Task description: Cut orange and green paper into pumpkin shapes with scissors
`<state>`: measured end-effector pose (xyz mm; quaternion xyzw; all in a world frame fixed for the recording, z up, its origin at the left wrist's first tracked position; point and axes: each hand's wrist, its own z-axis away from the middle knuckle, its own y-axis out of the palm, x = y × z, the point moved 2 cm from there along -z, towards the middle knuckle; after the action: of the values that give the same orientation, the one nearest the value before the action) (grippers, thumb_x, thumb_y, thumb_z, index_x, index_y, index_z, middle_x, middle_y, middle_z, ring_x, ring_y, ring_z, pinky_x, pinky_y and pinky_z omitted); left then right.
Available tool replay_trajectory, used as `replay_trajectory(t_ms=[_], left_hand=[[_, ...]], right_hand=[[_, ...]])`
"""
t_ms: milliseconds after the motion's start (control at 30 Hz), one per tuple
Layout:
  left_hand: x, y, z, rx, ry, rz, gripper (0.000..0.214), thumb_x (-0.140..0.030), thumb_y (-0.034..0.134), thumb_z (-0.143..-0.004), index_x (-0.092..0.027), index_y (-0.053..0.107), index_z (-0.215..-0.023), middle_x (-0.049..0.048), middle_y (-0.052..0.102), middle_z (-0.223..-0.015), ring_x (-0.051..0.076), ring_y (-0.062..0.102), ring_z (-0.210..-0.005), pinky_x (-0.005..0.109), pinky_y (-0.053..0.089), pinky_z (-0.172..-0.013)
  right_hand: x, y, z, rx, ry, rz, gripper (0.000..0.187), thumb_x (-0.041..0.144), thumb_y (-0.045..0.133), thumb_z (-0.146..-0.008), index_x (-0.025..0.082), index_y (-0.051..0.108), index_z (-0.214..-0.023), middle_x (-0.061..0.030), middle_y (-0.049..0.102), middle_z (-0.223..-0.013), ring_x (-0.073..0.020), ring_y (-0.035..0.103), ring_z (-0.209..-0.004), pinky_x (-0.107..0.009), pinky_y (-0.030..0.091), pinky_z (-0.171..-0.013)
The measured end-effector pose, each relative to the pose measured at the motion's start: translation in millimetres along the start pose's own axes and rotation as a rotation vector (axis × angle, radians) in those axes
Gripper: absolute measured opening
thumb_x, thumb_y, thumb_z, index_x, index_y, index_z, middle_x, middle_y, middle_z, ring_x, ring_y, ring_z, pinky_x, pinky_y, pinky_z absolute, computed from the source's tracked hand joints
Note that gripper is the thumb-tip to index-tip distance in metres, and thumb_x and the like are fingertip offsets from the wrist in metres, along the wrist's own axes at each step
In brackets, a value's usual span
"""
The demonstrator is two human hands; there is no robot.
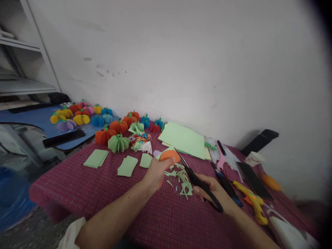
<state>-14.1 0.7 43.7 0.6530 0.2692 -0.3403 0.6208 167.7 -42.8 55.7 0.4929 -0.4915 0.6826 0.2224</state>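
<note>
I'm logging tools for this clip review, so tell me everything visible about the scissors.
The scissors have slim, metallic-looking blades and black, probably plastic handles, one loop showing below the right hand that grips them. They slant away and leftward, above the green scraps on the table, tips beside the orange piece in the left hand. How far the blades are open, and whether they touch it, is unclear.

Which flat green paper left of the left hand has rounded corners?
The paper nearest the left hand; the middle stack and far-left stack have square corners.
</note>
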Motion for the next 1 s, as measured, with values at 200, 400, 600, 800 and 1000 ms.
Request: replay_trajectory(t_ms=[200, 400, 600, 800, 1000], left_hand=[[2, -0.4, 0, 0.028, -0.001, -0.044, 0.017, -0.025, 0.067, -0.06, -0.01, 0.065, -0.068, 0.005, 0.064, -0.066, 0.015, 0.057, -0.061, 0.028, 0.045, -0.062], [0, 1.9, 3, 0.094, -0.005, -0.057, 0.015, -0.025, 0.065, -0.062, -0.01, 0.064, -0.068, 0.0044, 0.063, -0.066, 0.015, 0.057, -0.06, 0.029, 0.045, -0.062], [0, 2.5, 2, 0.112, 0.0, -0.105, 0.016, -0.022, 0.065, -0.061, -0.011, 0.065, -0.072, 0.0035, 0.063, -0.067, 0.014, 0.056, -0.062, 0.027, 0.044, -0.063], [6, 2.3, 3, 0.166, -0.051, -0.156, 0.016, -0.02, 0.063, -0.061, -0.012, 0.064, -0.074, 0.0029, 0.064, -0.071, 0.015, 0.056, -0.065, 0.027, 0.044, -0.067], [10, 3.3, 5, 0.182, -0.062, -0.199, 0.014, -0.017, 0.062, -0.061, -0.013, 0.065, -0.074, 0.0015, 0.063, -0.071, 0.013, 0.055, -0.066, 0.025, 0.042, -0.069]], right_hand=[[0, -3, 5, 0.005, 0.006, 0.035, 0.035, 0.039, 0.054, -0.079, 0.016, 0.055, -0.106, 0.0027, 0.038, -0.062, -0.0066, 0.03, -0.049, -0.018, 0.026, -0.043], [6, -9, 11, -0.004, 0.046, 0.084, 0.035, 0.039, 0.054, -0.079, 0.018, 0.056, -0.107, 0.0034, 0.039, -0.062, -0.006, 0.029, -0.049, -0.018, 0.024, -0.043], [11, -18, 20, 0.034, 0.054, 0.085, 0.039, 0.039, 0.053, -0.079, 0.02, 0.051, -0.114, -0.0021, 0.051, -0.079, -0.0125, 0.044, -0.064, -0.022, 0.037, -0.053], [2, -24, 25, 0.135, 0.067, 0.03, 0.04, 0.039, 0.049, -0.082, 0.019, 0.047, -0.117, -0.0028, 0.051, -0.084, -0.0143, 0.048, -0.069, -0.025, 0.04, -0.059], [4, -25, 24, 0.131, 0.072, 0.052, 0.036, 0.038, 0.051, -0.081, 0.02, 0.05, -0.113, -0.0028, 0.05, -0.084, -0.0137, 0.045, -0.07, -0.025, 0.04, -0.06]])
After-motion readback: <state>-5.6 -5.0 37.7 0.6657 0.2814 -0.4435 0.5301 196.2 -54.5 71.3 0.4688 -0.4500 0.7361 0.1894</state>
